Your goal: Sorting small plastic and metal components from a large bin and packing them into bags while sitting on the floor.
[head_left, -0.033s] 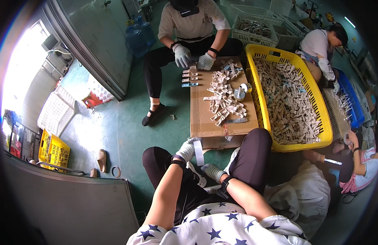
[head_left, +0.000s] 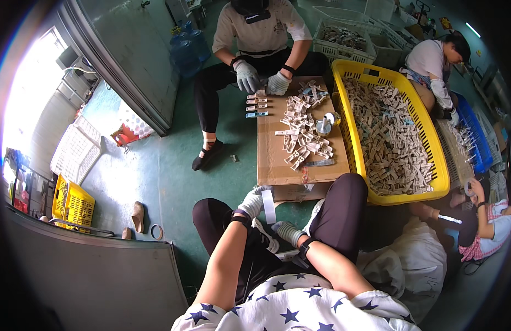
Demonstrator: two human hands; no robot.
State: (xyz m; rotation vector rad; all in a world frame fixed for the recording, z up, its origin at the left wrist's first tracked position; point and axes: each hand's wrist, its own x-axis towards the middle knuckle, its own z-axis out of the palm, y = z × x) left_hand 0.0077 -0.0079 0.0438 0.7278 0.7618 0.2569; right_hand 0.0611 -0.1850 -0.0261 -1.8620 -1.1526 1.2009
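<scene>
A blank white strip (head_left: 268, 206) hangs upright from my left hand (head_left: 252, 202), its upper end pinched in the gloved fingers. Lower and to the right, my right hand (head_left: 289, 233), in a striped glove, reaches its fingertips close to the strip's bottom end. I see nothing held in that hand. Both hands are between my knees, just short of a cardboard box (head_left: 272, 160). A heap of pale clothespins (head_left: 299, 129) lies on the box top, with a small metal-topped container (head_left: 325, 126) beside it. Several more clothespins (head_left: 257, 108) are lined up at its left edge.
A yellow crate (head_left: 442, 176) full of clothespins stands right of the box. Across from me, a co-worker's gloved hands (head_left: 261, 80) work over the box. Two more people sit at the right, near a blue tray (head_left: 483, 160). A white sack (head_left: 412, 265) slumps beside my right leg.
</scene>
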